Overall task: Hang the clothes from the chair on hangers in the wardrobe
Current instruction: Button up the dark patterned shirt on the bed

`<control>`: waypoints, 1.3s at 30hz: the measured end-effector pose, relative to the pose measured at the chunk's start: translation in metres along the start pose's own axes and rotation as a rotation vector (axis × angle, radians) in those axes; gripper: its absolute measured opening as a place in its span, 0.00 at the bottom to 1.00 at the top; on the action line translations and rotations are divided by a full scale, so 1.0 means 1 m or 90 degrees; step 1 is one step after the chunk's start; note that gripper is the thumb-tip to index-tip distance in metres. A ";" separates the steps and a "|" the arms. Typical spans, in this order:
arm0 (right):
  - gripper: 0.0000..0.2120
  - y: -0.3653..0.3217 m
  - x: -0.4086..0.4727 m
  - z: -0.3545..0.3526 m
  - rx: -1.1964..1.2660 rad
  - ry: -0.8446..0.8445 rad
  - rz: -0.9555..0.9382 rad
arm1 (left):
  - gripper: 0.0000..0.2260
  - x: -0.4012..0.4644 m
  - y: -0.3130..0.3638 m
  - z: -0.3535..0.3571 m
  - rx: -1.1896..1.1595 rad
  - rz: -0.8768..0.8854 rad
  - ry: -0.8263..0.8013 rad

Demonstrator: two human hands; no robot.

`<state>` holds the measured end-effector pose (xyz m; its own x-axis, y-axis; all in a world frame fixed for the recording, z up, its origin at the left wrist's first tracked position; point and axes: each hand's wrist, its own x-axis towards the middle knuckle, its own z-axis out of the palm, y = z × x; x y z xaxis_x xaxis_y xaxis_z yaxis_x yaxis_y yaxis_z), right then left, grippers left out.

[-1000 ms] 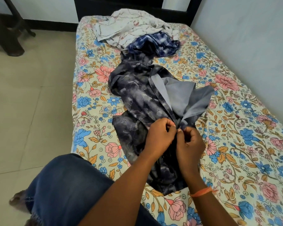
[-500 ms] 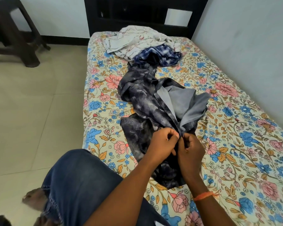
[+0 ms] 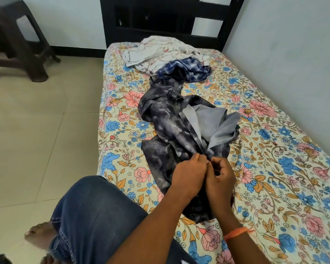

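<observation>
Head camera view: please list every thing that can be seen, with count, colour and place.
dark marbled shirt: one, navy-grey, bed centre, front open
checked garment: one, blue-white, beyond the shirt
pale garment: one, off-white, near the headboard
bed sheet: one, cream with flowers, covering the bed
headboard: one, black, far end
plastic chair: one, dark brown, floor top left
left hand: pinching the shirt front
right hand: pinching the shirt front, orange thread on wrist
leg in jeans: blue, bottom left

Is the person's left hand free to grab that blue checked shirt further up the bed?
Probably not yet: the left hand is pinching the dark marbled shirt, and the blue checked shirt lies well beyond it.
</observation>
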<state>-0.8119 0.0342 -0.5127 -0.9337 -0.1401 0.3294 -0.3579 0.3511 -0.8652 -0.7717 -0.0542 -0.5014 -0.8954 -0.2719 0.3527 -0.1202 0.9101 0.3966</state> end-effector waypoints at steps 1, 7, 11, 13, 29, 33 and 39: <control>0.04 0.000 0.003 0.000 0.017 -0.014 0.027 | 0.03 0.002 -0.001 -0.002 -0.029 -0.028 -0.014; 0.03 0.009 0.011 0.005 -0.041 -0.022 0.008 | 0.09 0.003 -0.004 0.006 -0.345 -0.220 -0.018; 0.08 0.016 0.015 0.004 -0.052 -0.015 -0.001 | 0.05 0.008 -0.005 0.002 -0.688 -0.392 -0.078; 0.03 0.017 0.014 0.002 -0.027 -0.018 0.020 | 0.05 0.010 -0.005 0.001 -0.776 -0.428 -0.099; 0.02 0.014 0.011 -0.009 -0.068 -0.067 -0.054 | 0.06 0.009 -0.002 0.002 -0.799 -0.471 -0.038; 0.05 0.010 0.005 -0.009 -0.049 -0.057 -0.036 | 0.06 0.008 -0.003 0.005 -0.760 -0.447 -0.025; 0.08 0.002 0.007 -0.011 -0.041 -0.060 -0.014 | 0.06 0.006 -0.005 0.010 -0.732 -0.429 0.015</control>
<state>-0.8191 0.0442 -0.5081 -0.9218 -0.2346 0.3085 -0.3812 0.4050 -0.8310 -0.7808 -0.0570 -0.5092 -0.7958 -0.5769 -0.1840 -0.0955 -0.1804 0.9789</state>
